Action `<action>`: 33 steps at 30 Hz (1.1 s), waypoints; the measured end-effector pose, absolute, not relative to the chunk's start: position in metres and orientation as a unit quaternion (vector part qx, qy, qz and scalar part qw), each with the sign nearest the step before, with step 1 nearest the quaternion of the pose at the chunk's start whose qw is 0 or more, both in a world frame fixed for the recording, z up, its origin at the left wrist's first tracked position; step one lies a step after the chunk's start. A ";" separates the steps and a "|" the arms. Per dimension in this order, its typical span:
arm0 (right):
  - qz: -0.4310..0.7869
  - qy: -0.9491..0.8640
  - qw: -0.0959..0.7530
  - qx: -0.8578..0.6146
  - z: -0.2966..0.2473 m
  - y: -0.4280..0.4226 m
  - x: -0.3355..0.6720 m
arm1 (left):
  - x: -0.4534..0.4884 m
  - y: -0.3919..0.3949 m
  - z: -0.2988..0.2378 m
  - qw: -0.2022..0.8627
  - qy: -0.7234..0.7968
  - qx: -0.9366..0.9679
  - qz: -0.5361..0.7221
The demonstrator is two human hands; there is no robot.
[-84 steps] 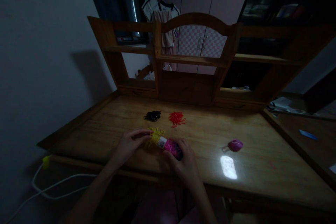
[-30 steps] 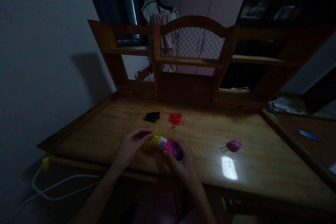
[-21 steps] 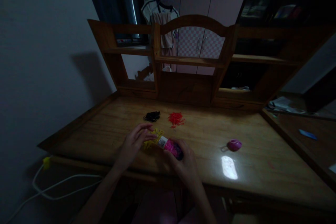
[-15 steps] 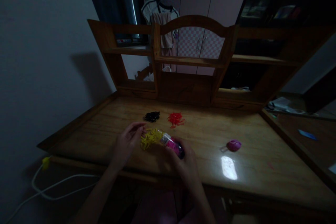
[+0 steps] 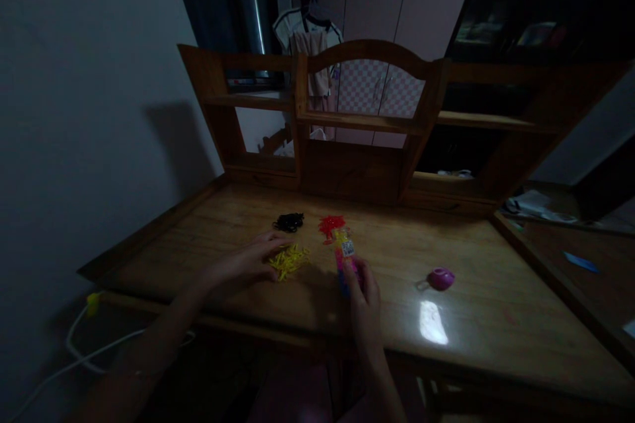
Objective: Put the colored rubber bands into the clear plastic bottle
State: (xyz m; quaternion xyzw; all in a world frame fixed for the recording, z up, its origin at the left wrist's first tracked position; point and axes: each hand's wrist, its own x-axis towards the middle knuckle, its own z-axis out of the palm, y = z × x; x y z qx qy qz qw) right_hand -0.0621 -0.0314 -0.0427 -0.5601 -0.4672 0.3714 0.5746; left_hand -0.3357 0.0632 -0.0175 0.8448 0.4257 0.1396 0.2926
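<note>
My right hand (image 5: 366,291) is wrapped around a small clear bottle (image 5: 346,258) with a white label and a black-and-white code. Yellow, pink and blue show inside it, and its open-looking top points away from me. My left hand (image 5: 254,258) rests at the left of a loose pile of yellow rubber bands (image 5: 290,262), fingers and thumb apart around the pile's edge. Behind lie a pile of black rubber bands (image 5: 288,222) and a pile of red rubber bands (image 5: 330,225); the bottle's top partly overlaps the red pile in view.
At the right on the wooden desk (image 5: 397,244) lies a purple rounded piece (image 5: 441,278) with a pale loop. A wooden shelf unit (image 5: 362,124) stands along the back edge. A white cable (image 5: 82,337) hangs at the lower left.
The bottle has moved right, away from the yellow pile, and turned more upright in my right hand. My left hand has spread at the pile's left side.
</note>
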 end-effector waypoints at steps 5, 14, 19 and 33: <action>0.383 -0.470 0.578 -0.546 -0.039 -0.032 -0.062 | -0.318 0.078 -0.013 0.316 0.374 0.862 0.129; 0.377 -0.490 0.556 -0.555 -0.033 -0.033 -0.063 | -0.308 0.078 -0.011 0.316 0.390 0.858 0.109; 0.370 -0.496 0.548 -0.564 -0.033 -0.033 -0.062 | -0.308 0.074 -0.018 0.277 0.429 0.848 0.142; 0.329 -0.587 0.512 -0.534 -0.035 -0.035 -0.069 | -0.300 0.074 0.032 0.421 0.457 0.747 0.237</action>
